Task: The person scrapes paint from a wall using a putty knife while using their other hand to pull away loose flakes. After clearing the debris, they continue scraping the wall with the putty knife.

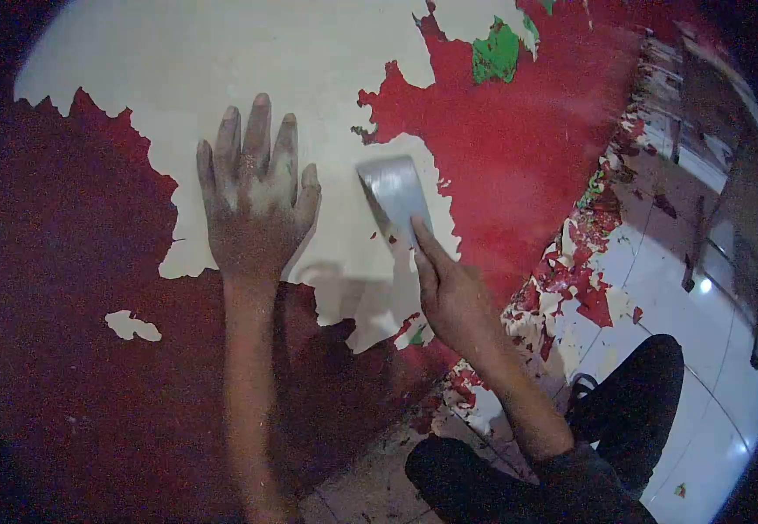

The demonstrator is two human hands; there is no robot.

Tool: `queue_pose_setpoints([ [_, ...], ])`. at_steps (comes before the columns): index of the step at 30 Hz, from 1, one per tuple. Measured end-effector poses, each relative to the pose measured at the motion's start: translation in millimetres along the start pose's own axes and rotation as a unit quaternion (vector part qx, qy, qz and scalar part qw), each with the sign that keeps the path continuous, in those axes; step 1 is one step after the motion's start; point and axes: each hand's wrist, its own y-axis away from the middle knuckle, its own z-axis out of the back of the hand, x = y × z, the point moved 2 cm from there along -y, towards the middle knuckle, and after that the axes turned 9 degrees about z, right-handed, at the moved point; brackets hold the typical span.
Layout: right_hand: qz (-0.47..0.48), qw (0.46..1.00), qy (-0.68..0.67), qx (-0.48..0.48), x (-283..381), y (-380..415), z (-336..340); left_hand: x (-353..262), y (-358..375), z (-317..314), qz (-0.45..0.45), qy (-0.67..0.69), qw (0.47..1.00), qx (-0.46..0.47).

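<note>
My left hand [256,205] lies flat on a wall, fingers stretched out and thumb apart, dusty across the back. Under it is a bare cream patch [326,52] with ragged edges. In my right hand [457,301] is a paint scraper [399,196] with a wide metal blade; its handle is hidden in my closed fingers. The blade points up and left over the cream patch, near the torn edge of the red paint [527,175]. A few small red flakes show beside the blade. Dark red paint [90,393] spreads left of and below my left hand.
Peeled paint chips [584,253] lie heaped along the wall's foot. White floor tiles [702,349] run to the right, with dark metal legs [693,244] standing on them. My bent knees [641,393] are at the lower right. A green paint patch [495,52] shows near the top.
</note>
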Motion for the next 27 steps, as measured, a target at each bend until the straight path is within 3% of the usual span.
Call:
queue_pose_setpoints([
  [5,-0.029,0.999,0.014,-0.018,-3,-15,9,-2,1,0,-0.002,-0.013,1.0,0.021],
  [8,-0.008,1.0,-0.009,0.028,-21,19,-5,-5,0,-1,0.012,-0.024,0.999,0.019],
  [11,-0.04,0.998,-0.041,0.033,-13,-5,6,-10,3,-3,0.018,-0.028,0.999,0.017],
  [14,-0.019,0.998,-0.06,-0.002,-26,16,-4,-9,4,-3,0.02,-0.031,0.999,0.023],
  [17,-0.055,0.998,-0.011,0.029,-26,8,-1,-11,2,-3,0.028,-0.039,0.999,0.022],
  [23,-0.012,1.0,-0.012,0.013,-34,21,-5,-11,2,-4,0.031,-0.042,0.999,0.01],
  [26,-0.004,0.999,-0.016,-0.041,-18,-24,11,-11,3,-5,0.027,-0.033,0.999,0.009],
  [27,-0.025,0.999,-0.019,-0.013,-19,-19,9,-11,4,-5,0.028,-0.034,0.999,0.014],
])
